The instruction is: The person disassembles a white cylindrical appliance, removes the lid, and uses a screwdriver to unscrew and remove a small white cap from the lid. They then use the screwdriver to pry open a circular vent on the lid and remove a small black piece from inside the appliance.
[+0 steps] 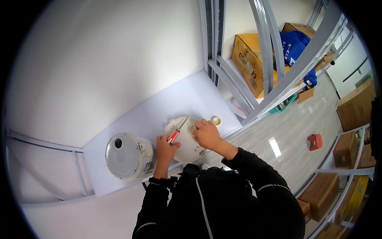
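My left hand (165, 149) is closed around the red and white handle of a screwdriver (173, 136). Its metal shaft points up and to the right, over the top of a white plastic bucket (186, 152). At a small round pale yellow fitting (192, 130) on that top, the curled fingers of my right hand (207, 134) press together at its edge; they hide part of it. Just beyond my right hand sits a small round cream-coloured cap (216, 121), open side up.
Left of my left hand stands another white bucket (124, 156) with a black round spot on its lid. Both buckets rest on a pale shelf (159, 113) with metal posts. Cardboard boxes (248, 63) fill racks to the right; a red stool (314, 142) is on the floor.
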Demonstrator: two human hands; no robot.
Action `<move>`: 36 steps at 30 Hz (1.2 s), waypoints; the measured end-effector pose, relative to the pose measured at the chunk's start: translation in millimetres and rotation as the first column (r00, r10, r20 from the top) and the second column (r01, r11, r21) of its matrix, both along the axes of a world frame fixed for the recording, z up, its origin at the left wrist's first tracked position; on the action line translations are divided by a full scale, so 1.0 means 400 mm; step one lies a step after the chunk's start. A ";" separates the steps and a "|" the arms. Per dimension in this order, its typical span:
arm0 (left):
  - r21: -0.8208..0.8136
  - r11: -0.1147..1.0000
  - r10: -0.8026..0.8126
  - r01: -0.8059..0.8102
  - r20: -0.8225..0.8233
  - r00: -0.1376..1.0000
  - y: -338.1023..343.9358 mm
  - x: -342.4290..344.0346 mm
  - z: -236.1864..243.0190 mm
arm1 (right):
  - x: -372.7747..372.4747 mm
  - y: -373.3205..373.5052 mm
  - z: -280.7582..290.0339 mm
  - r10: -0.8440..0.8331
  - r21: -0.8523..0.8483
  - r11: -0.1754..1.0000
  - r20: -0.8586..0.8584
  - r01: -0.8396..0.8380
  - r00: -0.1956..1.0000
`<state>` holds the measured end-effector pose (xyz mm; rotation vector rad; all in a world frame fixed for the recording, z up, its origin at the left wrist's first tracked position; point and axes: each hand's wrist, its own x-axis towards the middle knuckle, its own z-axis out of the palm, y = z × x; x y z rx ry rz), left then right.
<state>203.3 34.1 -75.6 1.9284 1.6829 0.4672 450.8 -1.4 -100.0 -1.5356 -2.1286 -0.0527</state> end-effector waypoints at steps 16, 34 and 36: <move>0.031 0.999 0.032 -0.033 0.041 0.999 -0.039 -0.015 -0.016 | 0.075 -0.055 0.185 -0.115 -0.062 0.993 -0.416 0.098 0.902; 0.035 0.999 0.015 -0.015 0.023 1.000 -0.037 -0.021 -0.016 | 0.177 -0.103 -0.029 -0.258 -0.275 0.937 -0.136 0.213 0.957; 0.031 0.999 0.013 -0.013 0.010 1.000 -0.034 -0.019 -0.013 | 0.179 -0.079 -0.032 -0.267 -0.251 0.940 -0.119 0.231 0.956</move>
